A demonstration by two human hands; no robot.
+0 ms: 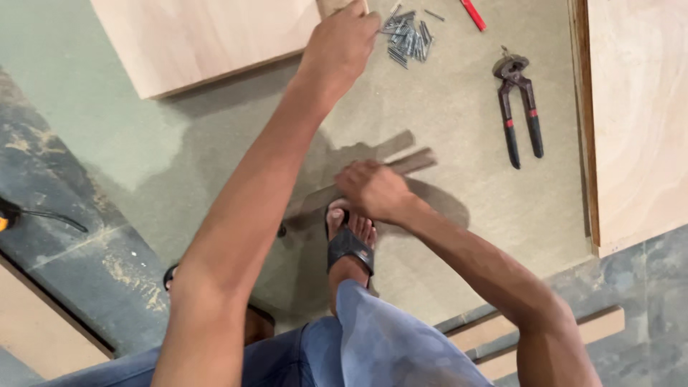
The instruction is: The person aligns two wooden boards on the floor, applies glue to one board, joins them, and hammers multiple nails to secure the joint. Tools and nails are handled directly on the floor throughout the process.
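- The right hand (373,190) is closed around one end of a wooden strip (412,162), just above the person's sandalled foot (350,244).
- The strip lies low over the green-grey board (459,236). Its long axis runs from lower left to upper right, and the free end points up and right, towards the pincers (519,107).
- The strip's near end is hidden under the right hand and in shadow, so its full length cannot be judged.
- The left hand (342,39) is stretched far forward, fingers curled at the corner of a pale plywood panel (208,39). It appears to pinch a small wooden piece (331,6) at the frame's top edge; the grip itself is not clearly shown.
- A heap of nails (407,34) lies just beside the left hand, on its right.
- The two hands are well apart, left far and right near.
- A red pencil (473,14) lies beyond the nails.
- A second plywood panel (638,122) borders the board on the right.
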